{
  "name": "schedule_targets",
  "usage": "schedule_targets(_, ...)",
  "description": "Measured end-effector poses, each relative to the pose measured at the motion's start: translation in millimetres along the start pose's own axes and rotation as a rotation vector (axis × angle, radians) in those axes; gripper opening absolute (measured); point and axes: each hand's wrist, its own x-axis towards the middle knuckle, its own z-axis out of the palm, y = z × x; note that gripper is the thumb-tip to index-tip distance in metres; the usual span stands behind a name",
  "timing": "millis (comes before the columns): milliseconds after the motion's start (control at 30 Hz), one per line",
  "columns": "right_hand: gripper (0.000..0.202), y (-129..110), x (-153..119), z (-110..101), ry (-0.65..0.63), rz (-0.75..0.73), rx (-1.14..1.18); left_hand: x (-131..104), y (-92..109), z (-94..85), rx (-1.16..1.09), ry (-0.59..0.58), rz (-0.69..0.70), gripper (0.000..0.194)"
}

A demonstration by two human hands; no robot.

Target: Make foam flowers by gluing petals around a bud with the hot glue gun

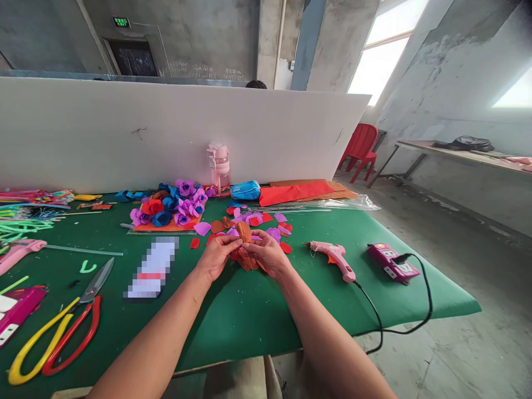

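Observation:
An orange-brown paper petal (244, 231) is held between my two hands above the green table, near its middle. My left hand (219, 255) pinches it from the left. From the right, my right hand (268, 252) closes its fingers on the same piece. Beneath and behind the hands lie loose purple, red and brown petals (249, 218). Some red-brown paper (245, 260) shows just below my fingers. To the right rests a pink glue gun (336, 257). Finished purple, blue and red paper flowers (170, 205) sit in a pile at the back left.
Open scissors (89, 299) and a blurred-out flat object (153, 269) lie left. A power strip (393, 263) with a black cable is on the right. A pink bottle (219, 166), blue packet (245, 190) and red sheets (295, 192) stand or lie before a white board (174, 133).

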Motion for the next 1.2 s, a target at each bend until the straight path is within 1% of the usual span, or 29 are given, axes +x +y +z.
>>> schedule_targets(200,0.052,2.2,0.2,1.0,0.011,-0.058,-0.076,-0.4,0.0,-1.2,-0.029,0.004,-0.017,0.033)
schedule_targets(300,0.048,2.6,-0.6,3.1,0.017,-0.08,-0.104,-1.1,1.3,0.1,-0.043,0.006,-0.013,0.03)
schedule_targets(433,0.04,4.5,0.0,4.8,0.021,-0.096,-0.127,-1.0,2.5,2.8,-0.08,0.04,0.012,0.027)
schedule_targets(633,0.029,6.6,1.4,6.9,0.061,-0.102,-0.124,-1.4,2.4,4.9,-0.086,0.096,0.032,0.029)
schedule_targets(800,0.028,5.5,0.6,8.9,0.078,-0.112,-0.066,-1.6,1.4,5.0,-0.083,0.129,0.033,0.029)
schedule_targets(1000,0.03,7.0,0.3,11.3,0.098,-0.102,-0.06,-1.9,2.0,5.8,-0.082,0.161,0.037,0.031)
schedule_targets(1200,0.035,8.9,1.0,11.1,0.136,-0.063,-0.077,-2.0,0.5,7.0,-0.059,0.14,0.044,0.029)
